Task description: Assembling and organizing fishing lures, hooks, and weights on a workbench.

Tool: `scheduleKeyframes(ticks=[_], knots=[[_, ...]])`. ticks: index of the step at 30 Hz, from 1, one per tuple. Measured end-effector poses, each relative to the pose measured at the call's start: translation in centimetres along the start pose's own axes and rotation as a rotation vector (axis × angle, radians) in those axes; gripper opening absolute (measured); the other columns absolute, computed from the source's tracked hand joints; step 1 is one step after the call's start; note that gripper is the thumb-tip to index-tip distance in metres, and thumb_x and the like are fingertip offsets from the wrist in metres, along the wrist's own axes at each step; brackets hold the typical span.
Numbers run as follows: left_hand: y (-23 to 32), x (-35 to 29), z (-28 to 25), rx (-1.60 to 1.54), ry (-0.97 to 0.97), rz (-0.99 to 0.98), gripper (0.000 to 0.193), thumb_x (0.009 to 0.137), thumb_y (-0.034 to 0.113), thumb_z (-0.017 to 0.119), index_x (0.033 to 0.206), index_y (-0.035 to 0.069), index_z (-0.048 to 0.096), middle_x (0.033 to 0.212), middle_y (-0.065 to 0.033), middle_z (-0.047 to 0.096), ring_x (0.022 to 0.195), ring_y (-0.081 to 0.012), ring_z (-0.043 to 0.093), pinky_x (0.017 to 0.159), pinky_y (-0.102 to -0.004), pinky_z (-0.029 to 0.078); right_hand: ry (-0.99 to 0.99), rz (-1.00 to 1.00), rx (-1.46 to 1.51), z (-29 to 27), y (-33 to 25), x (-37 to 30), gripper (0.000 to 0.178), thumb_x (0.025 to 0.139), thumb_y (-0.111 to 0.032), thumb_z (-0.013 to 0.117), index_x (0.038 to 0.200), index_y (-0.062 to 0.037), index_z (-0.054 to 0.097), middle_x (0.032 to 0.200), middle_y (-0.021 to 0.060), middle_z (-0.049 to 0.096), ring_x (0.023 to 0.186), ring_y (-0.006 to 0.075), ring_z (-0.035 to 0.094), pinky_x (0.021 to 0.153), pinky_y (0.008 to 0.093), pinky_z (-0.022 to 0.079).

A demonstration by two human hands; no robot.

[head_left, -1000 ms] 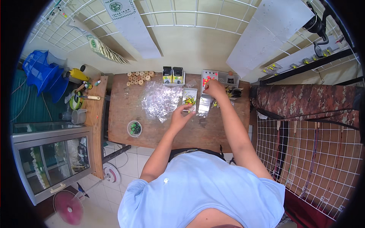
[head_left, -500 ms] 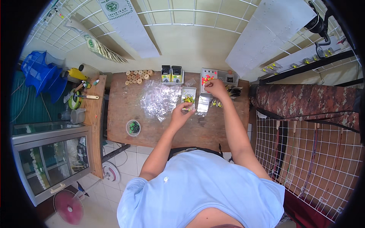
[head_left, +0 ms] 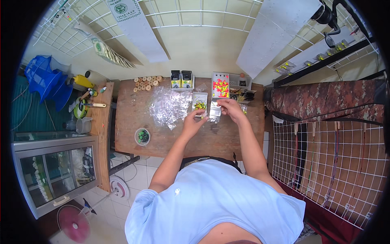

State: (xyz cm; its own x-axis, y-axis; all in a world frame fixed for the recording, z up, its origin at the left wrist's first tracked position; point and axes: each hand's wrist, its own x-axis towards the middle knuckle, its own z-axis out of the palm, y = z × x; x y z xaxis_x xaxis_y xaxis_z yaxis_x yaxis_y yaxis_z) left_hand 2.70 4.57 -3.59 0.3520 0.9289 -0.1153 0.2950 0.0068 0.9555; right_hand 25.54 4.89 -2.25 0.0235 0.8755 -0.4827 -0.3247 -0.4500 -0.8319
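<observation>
My left hand [head_left: 193, 124] is closed in a pinch just in front of a white tray [head_left: 194, 96] of small yellow-green pieces [head_left: 200, 105]. A tiny yellowish piece shows at its fingertips; its exact kind is too small to tell. Fingers pinched, my right hand [head_left: 232, 111] hovers at the right edge of a stack of small clear plastic bags [head_left: 214, 110]. Whatever lies between those fingers I cannot make out. Beyond it stands a white box [head_left: 215, 86] holding bright red and yellow pieces [head_left: 221, 86].
Loose clear bags [head_left: 165, 106] spread over the wooden table [head_left: 129, 116]. Wooden spools [head_left: 148, 83] and a holder with black-and-yellow packets [head_left: 186, 79] stand at the back. A round tub [head_left: 142, 136] of green and black pieces sits front left. Dark items [head_left: 244, 96] lie far right.
My right hand has come back from the box of red and yellow pieces toward me, to the clear bags. My left hand has stayed nearly in place.
</observation>
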Motion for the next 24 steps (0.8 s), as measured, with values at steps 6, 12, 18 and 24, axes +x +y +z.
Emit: scheduleKeyframes(ticks=[6,12,18,24], knots=[[1.4,-1.0,0.3,0.060,-0.048,0.021,0.039,0.077,0.022,0.078,0.111,0.006,0.066,0.105,-0.0070,0.068,0.095,-0.0176,0.064,0.082,-0.0315,0.047,-0.080,-0.059,-0.290,1.7,1.8,-3.4,0.017,0.089,-0.017,0.068,0.097,-0.0021,0.068,0.077,-0.0017,0.062,0.063,0.0037,0.050,0.051,0.0208,0.039],[1.3,-1.0,0.4,0.102,-0.050,0.117,0.039,0.075,0.022,0.079,0.108,0.005,0.067,0.104,-0.0091,0.067,0.097,-0.0192,0.063,0.082,-0.0318,0.048,-0.115,-0.226,-0.465,2.6,2.7,-4.5,0.017,0.087,-0.014,0.069,0.097,-0.0006,0.070,0.079,-0.0002,0.067,0.069,0.0050,0.054,0.064,0.0213,0.045],[1.2,-0.8,0.4,0.115,-0.038,0.076,0.039,0.074,0.020,0.080,0.108,0.005,0.067,0.105,-0.0095,0.067,0.096,-0.0195,0.063,0.083,-0.0320,0.048,-0.024,-0.368,-0.559,2.4,2.0,-4.3,0.018,0.086,-0.017,0.069,0.097,-0.0031,0.072,0.077,0.0014,0.068,0.063,0.0049,0.050,0.058,0.0240,0.044],[-1.9,-0.2,-0.2,0.059,-0.017,0.063,0.040,0.077,0.018,0.079,0.112,0.006,0.066,0.111,-0.0080,0.066,0.100,-0.0161,0.062,0.083,-0.0306,0.048,0.323,-0.427,-0.745,1.5,-0.2,-0.6,0.022,0.082,-0.017,0.072,0.099,-0.0029,0.071,0.077,0.0038,0.068,0.062,0.0079,0.051,0.060,0.0236,0.044]])
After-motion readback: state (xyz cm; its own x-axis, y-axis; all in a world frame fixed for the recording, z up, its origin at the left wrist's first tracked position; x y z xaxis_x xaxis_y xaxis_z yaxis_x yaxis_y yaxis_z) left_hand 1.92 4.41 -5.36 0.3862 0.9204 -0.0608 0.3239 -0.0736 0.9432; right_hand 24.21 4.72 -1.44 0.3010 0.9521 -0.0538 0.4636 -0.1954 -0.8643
